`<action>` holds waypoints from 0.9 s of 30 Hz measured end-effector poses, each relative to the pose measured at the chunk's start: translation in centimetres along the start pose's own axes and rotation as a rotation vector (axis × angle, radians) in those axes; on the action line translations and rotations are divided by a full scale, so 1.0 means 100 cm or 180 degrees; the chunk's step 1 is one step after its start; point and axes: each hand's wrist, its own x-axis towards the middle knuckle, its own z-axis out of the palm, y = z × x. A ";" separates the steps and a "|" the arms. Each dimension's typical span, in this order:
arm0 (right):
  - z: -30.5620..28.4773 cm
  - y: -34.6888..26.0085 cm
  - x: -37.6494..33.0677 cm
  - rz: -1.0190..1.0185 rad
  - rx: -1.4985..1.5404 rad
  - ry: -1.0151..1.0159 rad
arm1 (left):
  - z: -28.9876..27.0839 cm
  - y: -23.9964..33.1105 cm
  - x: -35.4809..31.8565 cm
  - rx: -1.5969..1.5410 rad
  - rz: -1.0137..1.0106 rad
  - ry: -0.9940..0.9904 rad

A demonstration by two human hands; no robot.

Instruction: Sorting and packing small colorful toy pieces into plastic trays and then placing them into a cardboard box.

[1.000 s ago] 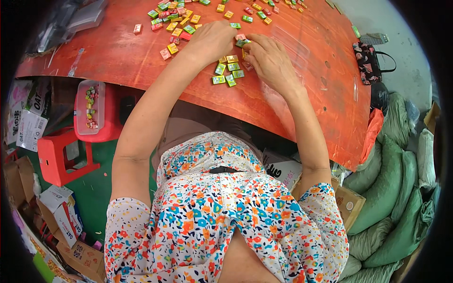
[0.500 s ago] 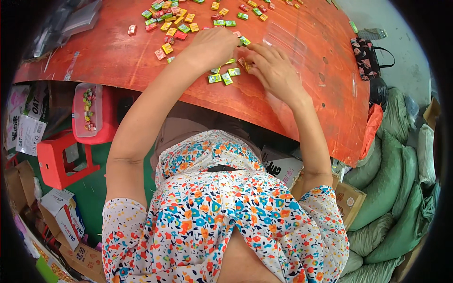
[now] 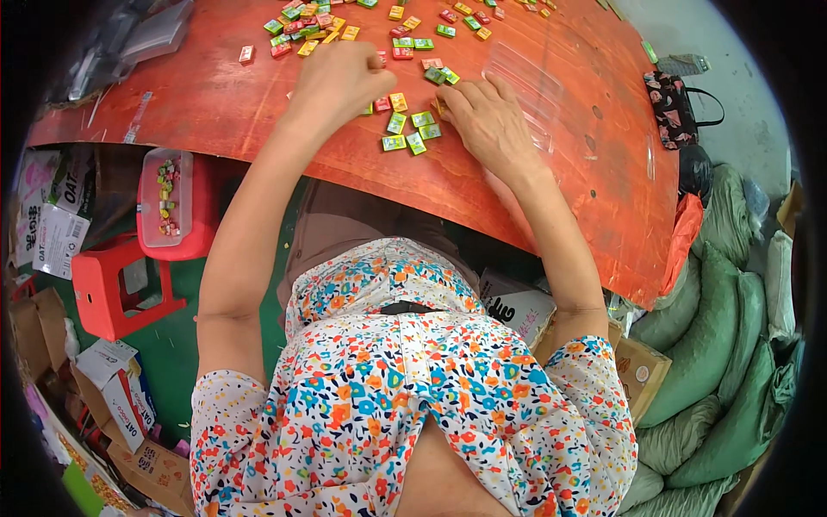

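Observation:
My left hand is over the scattered small boxes on the red table, its fingers curled together; what they hold, if anything, is hidden. My right hand rests to the right, with its fingers bent and a small yellow-orange box partly showing at the fingertips. Between the hands lies a loose group of small green-yellow boxes, with a yellow-orange box just above. A dark green box and a red box lie beyond my right fingertips.
Many small coloured boxes are heaped toward the far side of the red table. A clear plastic tray lies beyond my right hand. On a red stool at left stands a clear bin with boxes in it. Green sacks fill the right.
My left hand has moved left, away from my right hand, uncovering boxes between them. My right hand has shifted slightly left.

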 end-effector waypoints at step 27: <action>-0.001 0.008 0.019 0.0219 0.0204 -0.0316 | 0.009 -0.017 -0.032 0.0766 0.0350 -0.0194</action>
